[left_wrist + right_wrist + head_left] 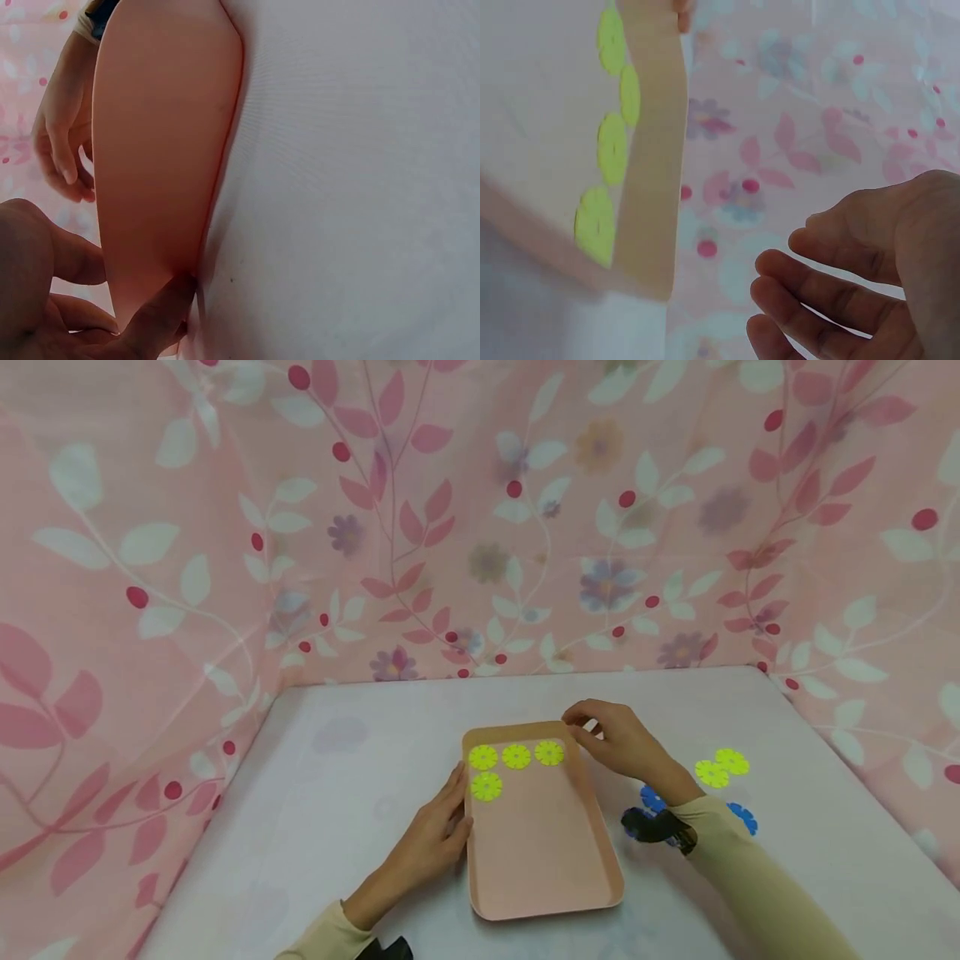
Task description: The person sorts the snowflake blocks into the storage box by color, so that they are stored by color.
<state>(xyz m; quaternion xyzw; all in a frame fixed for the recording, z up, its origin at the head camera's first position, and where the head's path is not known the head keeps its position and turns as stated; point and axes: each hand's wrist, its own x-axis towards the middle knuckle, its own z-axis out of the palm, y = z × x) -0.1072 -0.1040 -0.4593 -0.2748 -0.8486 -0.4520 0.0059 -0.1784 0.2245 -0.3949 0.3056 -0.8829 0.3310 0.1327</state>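
A pink, round-cornered tray (pixel 540 852) lies on the table. Inside it, three yellow notched discs (pixel 516 756) form a row along the far edge, and another yellow disc (pixel 487 787) sits below the leftmost one. My left hand (pixel 435 831) rests against the tray's left side; in the left wrist view its fingers (pixel 161 315) touch the outer wall and rim. Beside the far right corner is my right hand (pixel 618 739), fingers loosely bent. The right wrist view shows that hand (pixel 855 277) apart from the tray's rim (pixel 676 150), holding nothing.
Right of the tray lie two yellow discs (pixel 722 767), edges overlapping. Blue discs (pixel 742 818) lie near the right forearm, which partly hides them. A pink floral cloth (pixel 487 527) hangs behind the white table (pixel 337 793) and along its sides.
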